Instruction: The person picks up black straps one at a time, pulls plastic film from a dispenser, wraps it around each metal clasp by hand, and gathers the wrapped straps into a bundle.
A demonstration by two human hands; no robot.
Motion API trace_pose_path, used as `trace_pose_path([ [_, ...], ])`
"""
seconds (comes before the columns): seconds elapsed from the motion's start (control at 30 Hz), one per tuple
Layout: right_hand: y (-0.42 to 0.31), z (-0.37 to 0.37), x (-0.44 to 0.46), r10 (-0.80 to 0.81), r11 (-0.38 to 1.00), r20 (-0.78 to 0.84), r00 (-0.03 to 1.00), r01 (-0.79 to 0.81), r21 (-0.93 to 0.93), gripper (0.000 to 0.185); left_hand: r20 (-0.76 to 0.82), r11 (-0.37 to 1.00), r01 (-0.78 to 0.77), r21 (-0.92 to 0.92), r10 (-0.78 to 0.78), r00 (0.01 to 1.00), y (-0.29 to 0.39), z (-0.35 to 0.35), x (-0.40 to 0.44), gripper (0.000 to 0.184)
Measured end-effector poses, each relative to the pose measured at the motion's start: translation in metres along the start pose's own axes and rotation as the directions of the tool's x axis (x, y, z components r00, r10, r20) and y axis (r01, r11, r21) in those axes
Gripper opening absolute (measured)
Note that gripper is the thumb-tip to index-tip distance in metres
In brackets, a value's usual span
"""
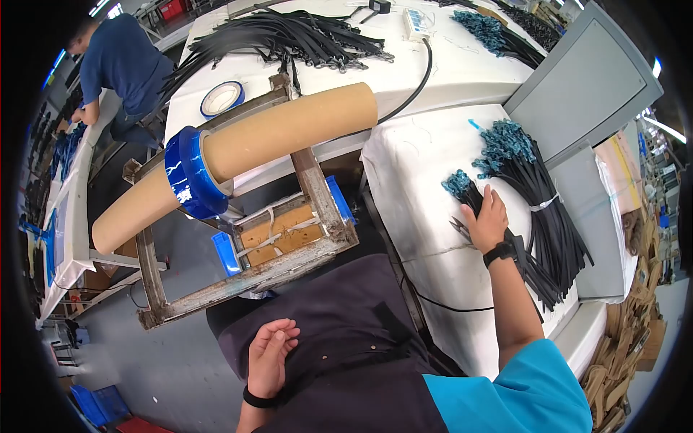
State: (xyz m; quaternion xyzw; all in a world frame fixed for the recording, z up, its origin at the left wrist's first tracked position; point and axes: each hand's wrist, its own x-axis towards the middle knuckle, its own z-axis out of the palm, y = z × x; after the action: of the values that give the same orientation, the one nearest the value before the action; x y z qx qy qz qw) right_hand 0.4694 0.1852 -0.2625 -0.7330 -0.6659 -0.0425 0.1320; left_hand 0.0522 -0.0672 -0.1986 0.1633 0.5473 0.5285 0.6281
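My right hand reaches over the white-covered side table, its fingers at a small bundle of black straps with teal-wrapped ends. Just left of that hand lie the points of a small metal tool; whether the hand holds it is unclear. A larger tied bundle of black straps lies to the right. Near my lap, my left hand is raised with curled fingers and nothing visible in them. Ahead of it stands a rusty metal frame bearing a cardboard tube with blue tape rolls around it.
Black straps, a tape roll and a power strip lie on the back table. A grey metal panel rises at the right. Another person works at the far left. A cable runs along the side table's edge.
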Motion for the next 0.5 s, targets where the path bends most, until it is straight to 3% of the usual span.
trace_pose_path([
  [0.3,0.004,-0.006,0.005,0.037,0.998,0.138,0.990,-0.030,-0.049,0.062,0.021,1.000,0.025,-0.008,-0.025,0.999,-0.003,0.001,0.004,0.022],
  [0.37,-0.003,-0.013,0.008,0.002,0.999,0.050,0.999,0.000,-0.041,0.064,0.003,0.998,0.055,-0.020,-0.055,0.998,-0.002,-0.003,0.005,0.021],
  [0.43,-0.027,-0.034,0.017,-0.148,0.984,-0.065,0.987,0.154,0.092,0.063,-0.031,0.998,0.062,-0.020,-0.062,0.998,-0.001,-0.006,0.004,0.021],
  [0.5,-0.065,-0.064,0.033,-0.279,0.868,-0.143,0.950,0.313,0.385,0.043,-0.044,0.997,0.075,-0.022,-0.076,0.996,-0.003,-0.011,0.006,0.021],
])
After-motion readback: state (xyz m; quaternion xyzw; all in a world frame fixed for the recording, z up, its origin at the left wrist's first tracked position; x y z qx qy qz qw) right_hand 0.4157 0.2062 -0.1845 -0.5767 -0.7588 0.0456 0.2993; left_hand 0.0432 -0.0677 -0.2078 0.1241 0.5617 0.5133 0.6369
